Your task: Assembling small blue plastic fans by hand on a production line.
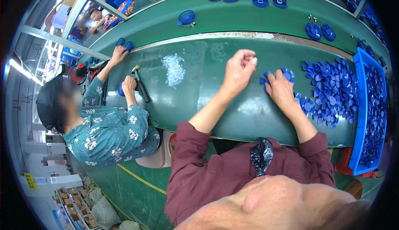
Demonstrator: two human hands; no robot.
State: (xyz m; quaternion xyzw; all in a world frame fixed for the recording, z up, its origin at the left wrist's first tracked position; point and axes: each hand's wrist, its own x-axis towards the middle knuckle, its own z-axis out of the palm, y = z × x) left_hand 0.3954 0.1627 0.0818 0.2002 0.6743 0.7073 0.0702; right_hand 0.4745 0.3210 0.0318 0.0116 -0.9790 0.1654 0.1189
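Observation:
My left hand (239, 72) is raised over the green table, its fingers curled and the thumb against them. A small pale spot shows at the fingertips, and I cannot make out whether something is held there. My right hand (281, 89) reaches down to the tabletop, its fingers bent around a few blue plastic blade-like pieces (286, 72). Right of it spreads a loose pile of the same curved blue pieces (332, 89). Left of my hands lies a patch of small clear plastic bits (173, 70).
A blue tray (360, 147) full of blue pieces stands at the right. Round blue slotted parts (260, 1) sit on the green conveyor belt (237, 20) beyond the table. At the left, a co-worker (112, 134) handles blue parts beside a hammer (142, 84).

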